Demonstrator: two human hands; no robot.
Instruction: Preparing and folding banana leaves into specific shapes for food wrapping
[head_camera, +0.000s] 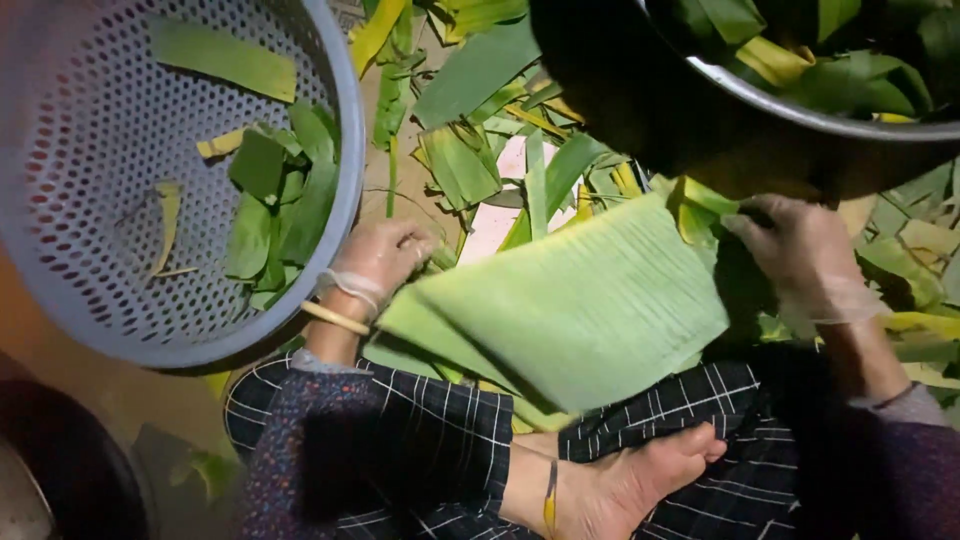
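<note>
Hands in thin clear gloves work a large pale green banana leaf sheet (570, 300) held over the lap. The left hand (385, 255) curls loosely closed at the sheet's left corner, fingers bent down among the scraps there; whether it actually pinches the leaf is hard to tell. The right hand (805, 260) grips the sheet's upper right edge, fingers folded over it, partly in shadow.

A grey perforated basket (70, 260), holding a few cut leaf pieces (275, 200), sits just beside the left wrist, its rim almost touching. A dark metal bowl (800, 115) with leaf strips hangs close above the right hand. Leaf offcuts (470, 150) cover the floor between the two vessels, leaving only a narrow gap. Below, checked trouser legs (400, 430) and a bare foot (620, 480) close in the near side.
</note>
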